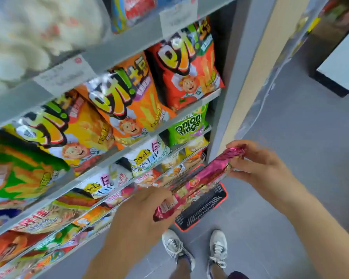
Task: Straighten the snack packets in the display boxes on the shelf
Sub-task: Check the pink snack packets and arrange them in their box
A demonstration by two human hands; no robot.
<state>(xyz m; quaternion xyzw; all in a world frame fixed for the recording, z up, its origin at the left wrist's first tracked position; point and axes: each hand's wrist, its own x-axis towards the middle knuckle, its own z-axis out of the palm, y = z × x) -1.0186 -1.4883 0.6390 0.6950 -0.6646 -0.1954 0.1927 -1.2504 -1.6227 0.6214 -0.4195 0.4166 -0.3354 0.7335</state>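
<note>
A stack of long pink snack packets (201,178) is held level in front of the shelf, above the floor. My left hand (143,210) grips its near lower end, and my right hand (258,166) holds the far upper end. Both hands are closed on the packets. Display boxes on the lower shelves (101,202) hold more small packets, partly hidden behind my left hand. Whether the stack touches the shelf edge cannot be told.
Grey shelves rise on the left with large chip bags (129,101) and an onion rings bag (187,125). A black and red shopping basket (201,208) sits on the grey floor beside my white sneakers (195,250). A grey shelf end post (230,97) stands on the right.
</note>
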